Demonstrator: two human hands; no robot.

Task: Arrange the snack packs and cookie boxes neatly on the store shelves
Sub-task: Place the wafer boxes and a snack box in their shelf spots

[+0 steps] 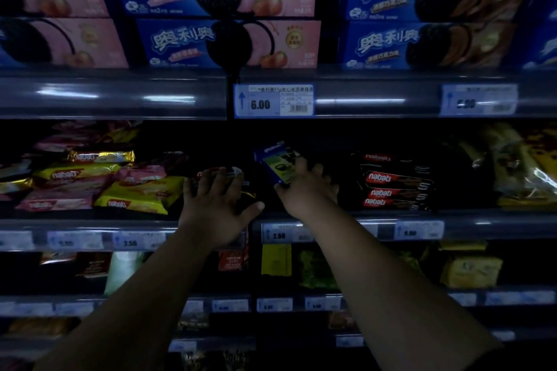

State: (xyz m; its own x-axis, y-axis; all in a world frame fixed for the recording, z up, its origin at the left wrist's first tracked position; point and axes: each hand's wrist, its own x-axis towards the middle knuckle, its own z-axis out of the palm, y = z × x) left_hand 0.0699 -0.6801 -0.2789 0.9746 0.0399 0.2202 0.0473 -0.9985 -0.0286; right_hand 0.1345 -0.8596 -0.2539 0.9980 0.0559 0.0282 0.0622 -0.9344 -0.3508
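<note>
Left hand (215,205) is resting, fingers spread, on a dark snack pack (238,187) at the middle shelf (90,224) front; probably soft, crinkly, slippery. Right hand (304,190) is gripping a small blue cookie box (275,161), tilted above the shelf: likely light and stiff, best held by its edges.

Dim store aisle; light low, scene dark. Shelving unit fills view, several tiers stacked. Grey shelf rails (114,96) run horizontally, glossy, showing pale streak reflections. Price tags (273,100) clipped to rails; one reads 6.00, lower one 2.50. Recesses between tiers deep in shadow.
</note>
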